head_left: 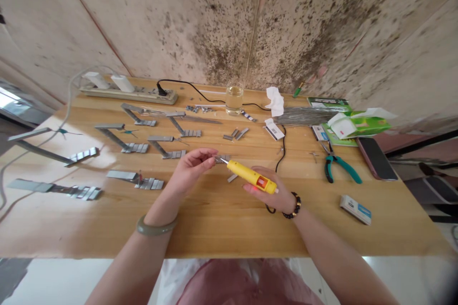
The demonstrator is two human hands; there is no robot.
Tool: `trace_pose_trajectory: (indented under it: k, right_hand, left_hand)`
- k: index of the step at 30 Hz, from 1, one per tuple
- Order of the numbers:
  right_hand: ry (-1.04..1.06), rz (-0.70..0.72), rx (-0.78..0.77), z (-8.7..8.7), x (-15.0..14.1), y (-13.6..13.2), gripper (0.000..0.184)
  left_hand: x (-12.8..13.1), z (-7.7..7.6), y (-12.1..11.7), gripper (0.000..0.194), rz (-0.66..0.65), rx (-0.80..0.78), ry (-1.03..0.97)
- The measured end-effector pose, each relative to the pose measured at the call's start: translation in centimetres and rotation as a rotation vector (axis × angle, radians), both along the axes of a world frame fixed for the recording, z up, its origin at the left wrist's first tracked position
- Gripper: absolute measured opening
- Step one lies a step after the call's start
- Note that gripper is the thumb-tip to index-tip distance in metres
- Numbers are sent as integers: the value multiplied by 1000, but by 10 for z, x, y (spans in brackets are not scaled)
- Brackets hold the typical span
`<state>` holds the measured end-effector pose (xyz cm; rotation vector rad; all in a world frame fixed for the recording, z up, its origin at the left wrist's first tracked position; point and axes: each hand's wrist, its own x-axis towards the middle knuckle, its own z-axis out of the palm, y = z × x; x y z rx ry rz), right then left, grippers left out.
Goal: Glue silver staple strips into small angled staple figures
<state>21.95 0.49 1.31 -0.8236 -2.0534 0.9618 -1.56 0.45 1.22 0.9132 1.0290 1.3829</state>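
My right hand (266,193) is wrapped round a yellow hot glue gun (246,176), its metal nozzle pointing left. A black cord hangs below the hand. With thumb and fingers pinched together, my left hand (195,169) is close to the nozzle; what it holds, if anything, is too small to make out. Just behind the nozzle tip lies a ridged grey strip (223,157), partly covered. A small grey piece (232,177) rests on the table under the glue gun.
Folded grey strip stands (114,138) are spread on the left. A power strip (129,94) and a glass of yellowish liquid (234,100) stand near the wall. To the right are a wire bundle (307,115), teal-handled pliers (339,167), a phone (377,158) and a small box (356,209).
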Motion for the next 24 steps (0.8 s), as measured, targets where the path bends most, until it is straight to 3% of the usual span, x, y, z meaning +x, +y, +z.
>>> trace_pose_trajectory:
  k: [6, 13, 17, 20, 24]
  right_hand:
    - [-4, -20, -3, 2, 0, 1, 30]
    - [-10, -145, -26, -1, 3, 5, 27]
    - [-52, -215, 38, -5, 5, 12, 22]
    - [-167, -296, 136, -8, 10, 19, 21]
    - [-513, -375, 208, -8, 22, 28, 27]
  left_hand:
    - [-1, 0, 0, 28, 6, -1, 2]
    - [-4, -5, 1, 31, 14, -12, 69]
    - [-4, -9, 1, 32, 3, 13, 124]
    - [-4, -9, 1, 32, -4, 35, 187]
    - [-2, -7, 1, 32, -61, 93, 351]
